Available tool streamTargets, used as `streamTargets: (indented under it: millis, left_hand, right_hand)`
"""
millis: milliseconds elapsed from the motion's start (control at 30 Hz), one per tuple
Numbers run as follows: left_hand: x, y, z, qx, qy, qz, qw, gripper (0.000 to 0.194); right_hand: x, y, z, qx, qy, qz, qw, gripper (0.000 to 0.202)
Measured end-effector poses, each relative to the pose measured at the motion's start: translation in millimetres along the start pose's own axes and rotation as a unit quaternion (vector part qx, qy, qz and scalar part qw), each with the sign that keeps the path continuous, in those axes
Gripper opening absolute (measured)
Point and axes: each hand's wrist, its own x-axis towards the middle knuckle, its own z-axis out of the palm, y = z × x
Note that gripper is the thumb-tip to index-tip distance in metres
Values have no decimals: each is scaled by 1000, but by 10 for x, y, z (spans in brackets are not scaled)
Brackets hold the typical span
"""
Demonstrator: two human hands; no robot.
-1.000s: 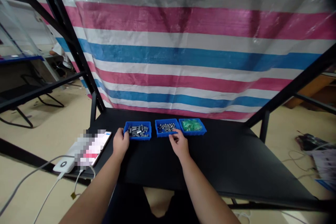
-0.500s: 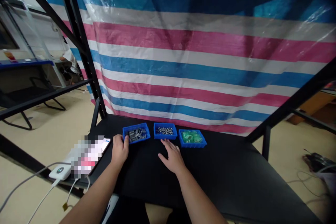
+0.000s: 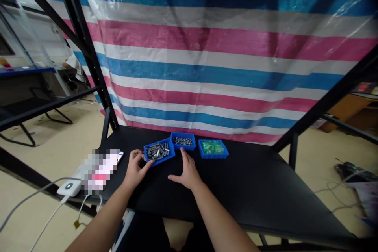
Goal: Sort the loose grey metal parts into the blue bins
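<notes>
My left hand (image 3: 136, 170) grips the left end of a blue plastic bin (image 3: 164, 160), thumb on its near rim and fingers at its far left corner. Short grey metal cylinders (image 3: 158, 151) fill that bin, which sits slightly turned on the table. Its right side meets or nearly meets a second blue bin (image 3: 189, 148) holding small shiny metal parts (image 3: 182, 141). Just in front of this middle bin, my right hand (image 3: 188, 170) is open, thumb spread wide, holding nothing. To the right stands a third blue bin (image 3: 215, 156) with green plastic-looking packets (image 3: 212, 147).
The bins rest on a black table (image 3: 236, 193). At the left edge lie a phone (image 3: 108, 167), partly pixelated, and a white device (image 3: 69, 187) with cables. A striped tarp (image 3: 201, 75) hangs behind, between black metal posts (image 3: 102, 90).
The left bin has shifted right and turned, closing the gap to the middle bin; my left hand moved with it. My right hand's thumb now points more to the left. The camera view has shifted slightly.
</notes>
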Motion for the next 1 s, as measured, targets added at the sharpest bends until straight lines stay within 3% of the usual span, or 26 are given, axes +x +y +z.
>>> streamTargets:
  millis: [100, 267, 500, 733, 867, 1000]
  left_hand:
    - [-9, 84, -8, -2, -34, 40, 999, 33]
    - [-42, 168, -6, -3, -119, 83, 989, 37]
    - [-92, 151, 82, -31, -173, 10, 984, 69]
    - [-72, 172, 77, -52, -185, -41, 981, 83]
    - [-29, 194, 57, -84, -201, -19, 976, 73]
    - [-17, 216, 27, -45, -173, 31, 983, 58]
  right_hand:
    - [-46, -104, 125, 22, 29, 33, 999, 138]
    - [-64, -163, 218, 20, 26, 76, 997, 148]
    - [-29, -141, 240, 2, 40, 99, 994, 159]
    - [-29, -127, 255, -5, 48, 93, 994, 155]
    - [-31, -128, 253, -11, 45, 94, 995, 155]
    - [-32, -143, 238, -22, 42, 87, 995, 157]
